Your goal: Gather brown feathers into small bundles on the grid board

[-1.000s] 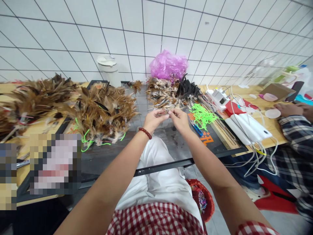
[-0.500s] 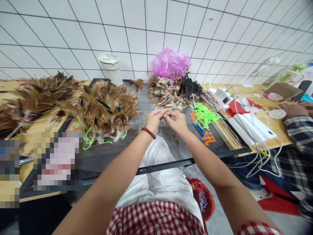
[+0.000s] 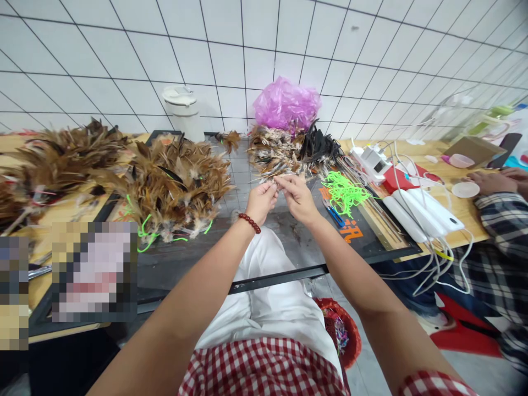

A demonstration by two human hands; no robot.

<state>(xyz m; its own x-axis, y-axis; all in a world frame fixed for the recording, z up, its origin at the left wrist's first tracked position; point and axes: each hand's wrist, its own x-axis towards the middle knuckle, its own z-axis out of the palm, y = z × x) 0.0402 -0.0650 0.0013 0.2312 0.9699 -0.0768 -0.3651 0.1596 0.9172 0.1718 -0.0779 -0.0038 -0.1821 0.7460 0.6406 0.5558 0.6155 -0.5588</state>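
Note:
Above the dark glass tabletop [image 3: 198, 267], my left hand [image 3: 261, 201] and my right hand [image 3: 297, 198] meet at the fingertips. The left, with a dark red bead bracelet [image 3: 249, 223] at its wrist, pinches something too small to make out. Thumb and fingers of the right are pressed together at the same spot; what they hold is hidden. Just beyond lies a heap of mottled short feathers [image 3: 268, 154] with black feathers [image 3: 319, 146] beside it. A big pile of brown feathers [image 3: 177, 187] is left of my hands, and bright green cords [image 3: 345, 192] lie to the right.
A pink plastic bag [image 3: 286, 104] and a lidded white cup [image 3: 183, 113] stand by the tiled wall. Blue snips [image 3: 335, 214], a white power strip [image 3: 371, 165] and tangled cables lie rightward. Another person's sleeve [image 3: 501, 220] is at far right. A red basket [image 3: 350, 341] sits below.
The fingers of my right hand have straightened somewhat and shifted over the left fingertips. My left hand stays pinched in nearly the same place. The view has shifted slightly.

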